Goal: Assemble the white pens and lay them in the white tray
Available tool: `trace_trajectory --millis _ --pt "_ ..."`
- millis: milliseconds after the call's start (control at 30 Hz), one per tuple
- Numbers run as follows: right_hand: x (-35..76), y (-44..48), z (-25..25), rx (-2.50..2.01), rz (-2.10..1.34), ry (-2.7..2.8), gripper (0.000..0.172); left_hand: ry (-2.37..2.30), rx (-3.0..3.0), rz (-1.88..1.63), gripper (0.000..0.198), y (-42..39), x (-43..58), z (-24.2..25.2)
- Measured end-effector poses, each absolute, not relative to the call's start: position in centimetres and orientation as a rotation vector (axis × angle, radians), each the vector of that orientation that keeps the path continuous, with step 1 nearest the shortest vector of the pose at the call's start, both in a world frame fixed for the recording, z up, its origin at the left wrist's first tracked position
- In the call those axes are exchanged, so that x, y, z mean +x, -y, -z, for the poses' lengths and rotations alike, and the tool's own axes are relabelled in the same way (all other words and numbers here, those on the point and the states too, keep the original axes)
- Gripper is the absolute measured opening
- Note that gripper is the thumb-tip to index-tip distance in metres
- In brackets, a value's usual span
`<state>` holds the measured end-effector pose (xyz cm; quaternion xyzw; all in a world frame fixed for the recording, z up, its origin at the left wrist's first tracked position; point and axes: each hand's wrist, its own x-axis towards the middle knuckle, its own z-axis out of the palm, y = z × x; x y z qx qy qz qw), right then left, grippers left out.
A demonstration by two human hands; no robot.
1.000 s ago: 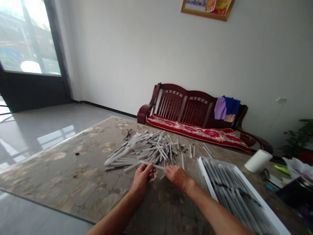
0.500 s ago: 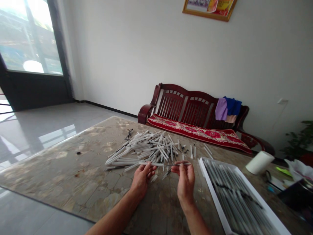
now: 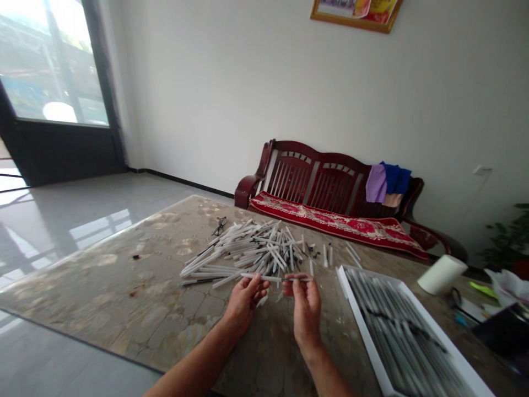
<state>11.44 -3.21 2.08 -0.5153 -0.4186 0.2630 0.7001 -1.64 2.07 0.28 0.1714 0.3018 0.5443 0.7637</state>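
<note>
My left hand (image 3: 243,302) pinches a white pen barrel (image 3: 269,278), held level just above the table. In my right hand (image 3: 307,314), thumb and fingers are closed on a thin dark pen refill (image 3: 288,279). The refill points left and meets the barrel's right end; whether its tip is inside I cannot tell. Beyond both hands lies a loose pile of white pen barrels (image 3: 243,251), with dark pieces mixed among them. To the right stands a white box (image 3: 369,343) filled with rows of grey pens (image 3: 397,325).
Eyeglasses (image 3: 219,225) lie behind the pile on the patterned table (image 3: 165,309). Small black caps (image 3: 313,251) and a few loose barrels (image 3: 353,252) are scattered at the right. A white paper roll (image 3: 442,274) rests beyond the box. A wooden bench (image 3: 314,171) stands behind the table.
My right hand has moved left toward my left hand. Less of the refill shows between the barrel's end and my right fingers.
</note>
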Motion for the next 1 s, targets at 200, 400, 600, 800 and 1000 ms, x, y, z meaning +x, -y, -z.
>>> trace_trajectory --millis 200,400,600,800,1000 --pt "12.2 2.0 -0.3 -1.402 -0.52 1.345 0.017 -0.658 0.158 -1.254 0.017 -2.6 -2.4 -1.1" --pt "11.1 2.7 -0.8 -1.599 -0.285 1.865 0.027 -0.604 0.232 -1.23 0.01 -2.4 -2.4 -1.0" --pt "10.3 2.9 -0.4 -1.655 -0.162 1.957 0.023 -0.58 0.412 -1.226 0.02 -2.0 -2.0 -0.2" --pt "12.7 2.2 0.5 -1.663 -0.128 1.754 0.03 -0.654 0.45 -1.275 0.02 -2.3 -2.0 0.3" --pt "16.2 2.4 0.3 -1.722 -0.136 1.701 0.029 -0.681 0.542 -1.27 0.035 -2.1 -1.6 0.3"
